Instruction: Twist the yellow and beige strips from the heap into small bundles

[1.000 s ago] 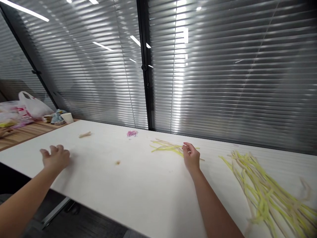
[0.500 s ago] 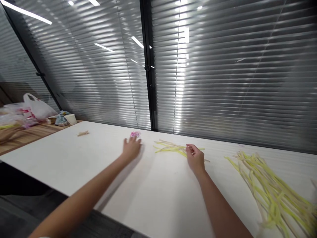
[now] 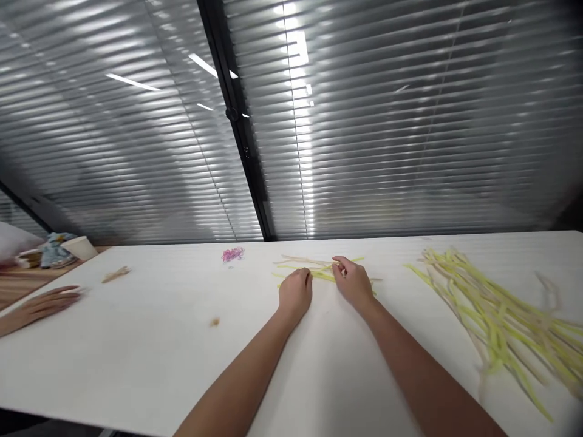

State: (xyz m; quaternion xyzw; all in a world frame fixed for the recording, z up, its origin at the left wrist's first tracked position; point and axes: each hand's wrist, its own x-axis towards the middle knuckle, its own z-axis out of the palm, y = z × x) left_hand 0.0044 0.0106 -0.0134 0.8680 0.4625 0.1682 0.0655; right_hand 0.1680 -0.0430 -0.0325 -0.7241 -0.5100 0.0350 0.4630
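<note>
Several thin yellow and beige strips lie loosely crossed on the white table, with both my hands over them. My left hand is closed at the left part of these strips, its fingertips bunched together and whatever they pinch hidden. Just to its right, my right hand has its thumb and fingers curled in a pinch over the strips. Anything between those fingers is too small to make out. Strip ends show beyond both hands. A small pink pile, like thin rubber bands, lies farther left.
At right spreads a large bunch of yellow and beige strips. A beige bundle and a blurred brown bit are at left. Another person's hand rests near the left edge. A white cup stands behind it.
My left hand has moved right, from the pink pile to the strips beside my right hand, and its fingers have closed. The view has turned. Another person's hand and a brown bit now show.
</note>
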